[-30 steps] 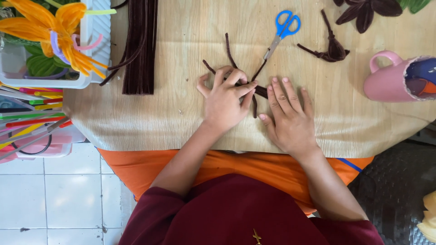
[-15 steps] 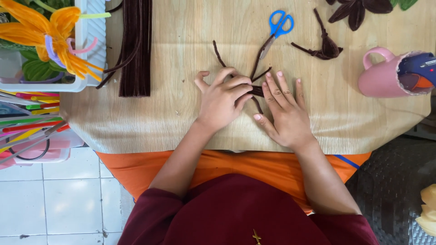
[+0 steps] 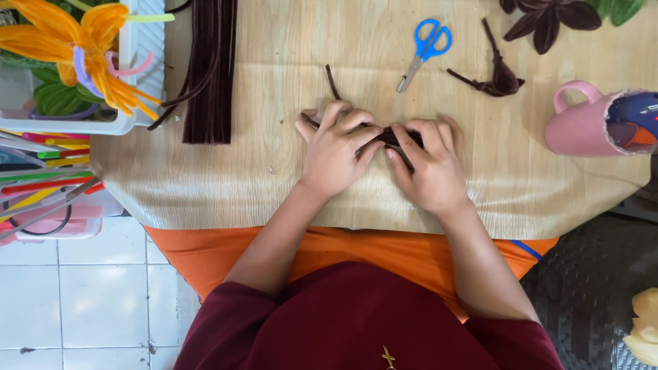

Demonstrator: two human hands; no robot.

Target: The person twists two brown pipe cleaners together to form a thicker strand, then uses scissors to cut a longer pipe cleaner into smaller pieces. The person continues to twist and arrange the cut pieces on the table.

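Observation:
My left hand [image 3: 336, 151] and my right hand [image 3: 428, 164] meet over a bundle of dark brown pipe cleaners [image 3: 391, 135] on the wood-grain table [image 3: 260, 171]. Both hands pinch the bundle between fingertips; one loose end sticks up toward the far side at the stem [image 3: 332, 81]. Most of the bundle is hidden under my fingers. Blue-handled scissors [image 3: 425, 44] lie just beyond my hands.
A stack of brown pipe cleaners [image 3: 209, 68] lies at the far left beside a white basket [image 3: 140, 62] holding an orange flower [image 3: 82, 34]. A twisted brown piece [image 3: 497, 75], a dark flower [image 3: 548, 17] and a pink mug [image 3: 589, 127] sit at right. Coloured sticks [image 3: 41, 171] lie off the left edge.
My hands have closed together over the brown bundle; the right fingers, spread flat before, now curl onto it. The view has shifted slightly.

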